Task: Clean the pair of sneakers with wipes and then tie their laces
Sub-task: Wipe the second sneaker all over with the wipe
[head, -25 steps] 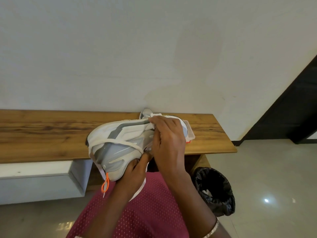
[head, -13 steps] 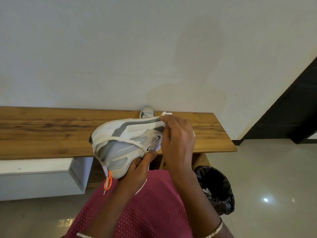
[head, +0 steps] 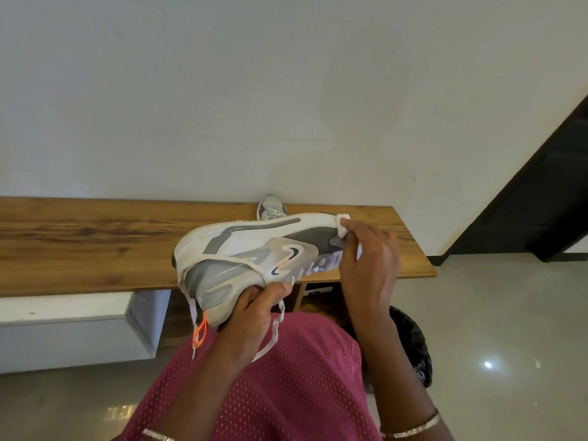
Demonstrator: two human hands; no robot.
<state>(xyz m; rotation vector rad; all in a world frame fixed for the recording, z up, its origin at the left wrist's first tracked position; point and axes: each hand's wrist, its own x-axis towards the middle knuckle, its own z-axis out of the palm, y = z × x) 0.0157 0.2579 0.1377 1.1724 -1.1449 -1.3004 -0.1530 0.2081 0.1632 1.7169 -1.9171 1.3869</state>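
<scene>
A white and grey sneaker (head: 251, 253) lies on its side in the air above the bench edge, sole turned away from me. My left hand (head: 254, 316) grips it from below near the collar, thumb on the upper. My right hand (head: 369, 259) pinches a small white wipe (head: 343, 225) against the toe end of the sole. Loose white laces (head: 276, 329) and an orange heel loop (head: 199, 332) hang below the shoe. The second sneaker (head: 271, 207) stands on the wooden bench (head: 95, 246) by the wall, mostly hidden behind the held shoe.
A bin lined with a black bag (head: 413, 342) stands on the tiled floor under the bench's right end. A white drawer unit (head: 70, 326) sits below the bench at left. A dark door frame (head: 547, 198) is at right.
My right hand slid the wipe along the sole from the middle of the shoe to its toe end, uncovering the side logo. The left hand kept its hold.
</scene>
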